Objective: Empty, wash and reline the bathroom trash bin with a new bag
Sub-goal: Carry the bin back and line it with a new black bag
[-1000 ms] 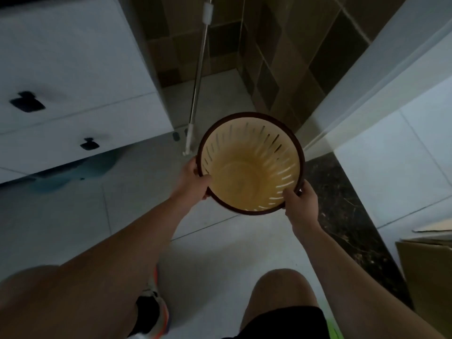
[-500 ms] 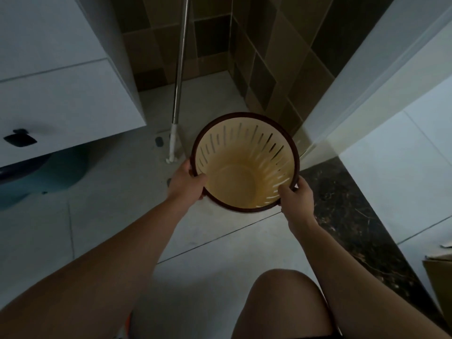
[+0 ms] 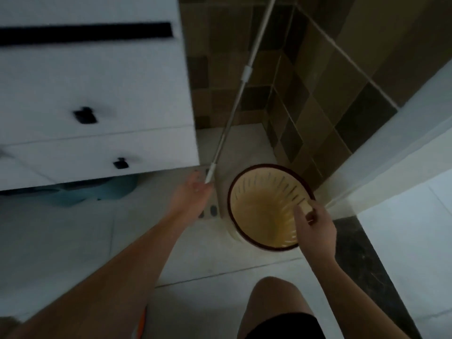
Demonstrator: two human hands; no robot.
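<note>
A white cabinet point(image 3: 93, 99) with flat drawer fronts and small black handles fills the upper left, smeared by motion blur. Beneath and around it runs a pale tiled floor point(image 3: 200, 260) with thin grout lines, and the corner behind is walled in glossy brown and tan square tiles point(image 3: 325, 94).

The trash bin point(image 3: 266, 209) sits low over the floor near that tiled corner, right of centre, its mouth turned up toward the camera. It is round, cream-yellow plastic with narrow vertical slots in its wall and a dark brown rim; no bag lines it, and the inside looks bare.

The right hand point(image 3: 315, 223) holds the near right side of the rim, thumb curled inside the wall and fingers outside. The left hand point(image 3: 193, 192) is off the bin, fingers loosely spread, reaching toward the lower end of a thin metal pole point(image 3: 234, 106) that leans against the wall; whether it touches the pole I cannot tell.
</note>
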